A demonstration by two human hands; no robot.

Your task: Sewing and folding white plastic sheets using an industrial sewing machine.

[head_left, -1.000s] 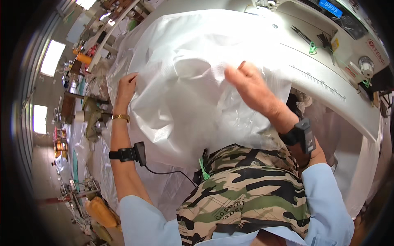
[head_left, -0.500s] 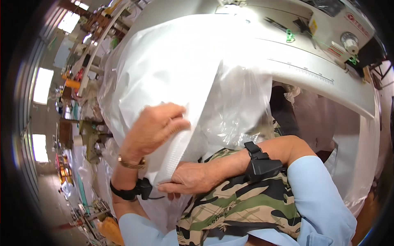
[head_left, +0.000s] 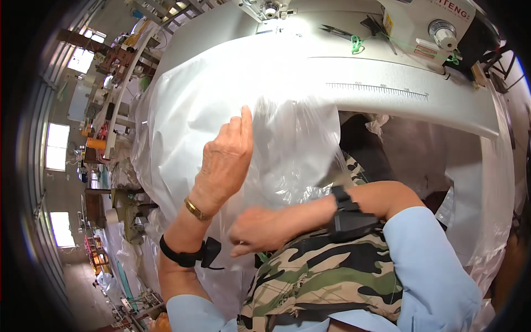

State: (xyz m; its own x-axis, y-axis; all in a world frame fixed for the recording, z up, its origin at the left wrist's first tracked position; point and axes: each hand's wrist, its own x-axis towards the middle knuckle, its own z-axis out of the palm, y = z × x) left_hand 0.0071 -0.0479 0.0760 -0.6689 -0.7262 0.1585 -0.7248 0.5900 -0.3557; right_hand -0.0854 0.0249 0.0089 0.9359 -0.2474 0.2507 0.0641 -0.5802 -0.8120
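Observation:
My left hand (head_left: 227,157) lies on a large white plastic-like sheet (head_left: 188,110), palm down, fingers stretched out and pointing to the far side. Below and to its right, my right hand (head_left: 257,231) is blurred by motion near the sheet's near part. Its fingers look curled in; whatever may be between them is not visible. Shiny clear film (head_left: 298,149) hangs in folds to the right of my left hand. The sheet's far part reaches the lit sewing area of a sewing machine (head_left: 270,10).
A pale machine table edge with a ruler scale (head_left: 381,89) runs across the right. On the machine bed lie dark snips (head_left: 336,31) beside a green loop (head_left: 357,44). A handwheel (head_left: 444,35) stands at the upper right. Cluttered shelving (head_left: 113,110) is at the left.
The turned-over strip of white sheet between my hands is gone from view. My left hand has moved farther away and flattened, its fingers straightening. My right hand has shifted slightly. The view has shifted too.

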